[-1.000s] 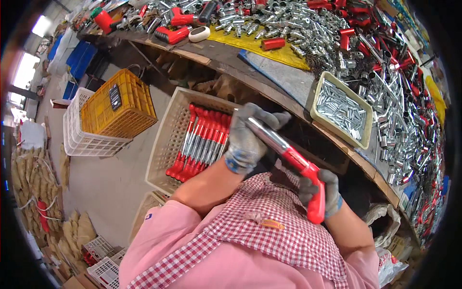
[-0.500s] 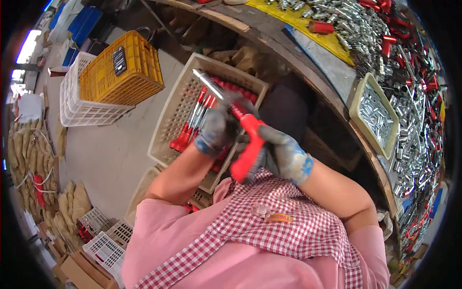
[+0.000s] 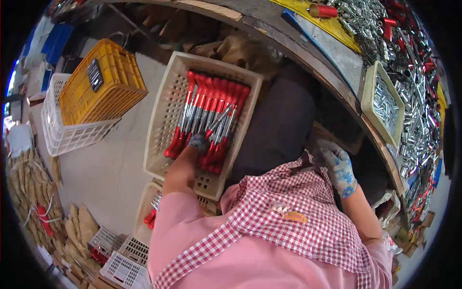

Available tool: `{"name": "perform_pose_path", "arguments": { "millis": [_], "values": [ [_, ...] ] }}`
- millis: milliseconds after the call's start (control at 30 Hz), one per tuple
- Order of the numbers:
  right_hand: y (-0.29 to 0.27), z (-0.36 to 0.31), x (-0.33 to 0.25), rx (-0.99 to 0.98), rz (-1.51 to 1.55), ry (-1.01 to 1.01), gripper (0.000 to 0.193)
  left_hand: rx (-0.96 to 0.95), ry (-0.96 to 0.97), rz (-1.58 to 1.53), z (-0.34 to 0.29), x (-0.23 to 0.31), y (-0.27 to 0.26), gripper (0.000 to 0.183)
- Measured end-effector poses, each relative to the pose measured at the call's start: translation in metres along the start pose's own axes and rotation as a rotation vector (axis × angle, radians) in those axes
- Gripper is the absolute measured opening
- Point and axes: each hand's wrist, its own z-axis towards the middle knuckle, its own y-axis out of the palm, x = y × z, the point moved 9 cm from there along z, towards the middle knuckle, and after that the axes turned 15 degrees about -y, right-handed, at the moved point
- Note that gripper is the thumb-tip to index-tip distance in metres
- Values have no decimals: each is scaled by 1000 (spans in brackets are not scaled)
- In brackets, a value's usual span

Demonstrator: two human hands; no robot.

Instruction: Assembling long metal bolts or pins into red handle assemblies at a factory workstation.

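Observation:
A beige perforated crate (image 3: 159, 120) stands ahead of me, slightly left, with several red-and-chrome hand tools (image 3: 197, 103) lying side by side in it. Their exact kind is not clear. My left hand (image 3: 198, 141), in a grey and blue glove, reaches into the crate and is closed on one such tool (image 3: 221, 117), which lies slantwise over the others. Its lower part is hidden by the hand. On the right, beside my checked apron (image 3: 288, 192), my right hand (image 3: 339, 168) is gloved too, its fingers loosely bent and apart, and no tool shows in it.
The workbench (image 3: 313, 62) curves along the right, bearing a tray of small metal pins (image 3: 369, 91) and heaps of chrome parts (image 3: 411, 111). Left stand a yellow crate (image 3: 120, 89) and a white crate (image 3: 53, 115). Small baskets (image 3: 127, 269) and brown bundles (image 3: 29, 178) lie lower left.
The red-and-chrome tool held between both hands has gone down into the crate with my left hand. My right hand has let go and moved right. The view has shifted.

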Motion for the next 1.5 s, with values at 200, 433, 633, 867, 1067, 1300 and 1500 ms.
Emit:
{"name": "perform_pose_path", "arguments": {
  "millis": [200, 433, 633, 867, 1067, 1300, 1500],
  "values": [
    [1, -17, 28, -21, -58, 72, 35, -1, 21, -40, 72, -33, 73, 63],
    [12, -9, 17, -105, -81, 97, 35, -225, 213, 138, 74, -40, 229, 65],
    [28, 5, 36, -213, -171, 12, 36, -367, 44, -192, 60, -91, 252, 61],
    [18, 2, 40, -197, -168, 3, 36, 28, -191, 142, -19, -43, 137, 52],
    [-2, -4, 6, -174, -399, -279, 36, -102, 31, -87, -65, 23, 94, 48],
    [-26, -48, -138, 50, -475, -626, 27, 645, -29, -132, -29, 2, 13, 52],
    [-196, -72, -214, 815, -901, -631, 30, 868, 747, -680, -259, 209, -212, 25]
  ]
}}
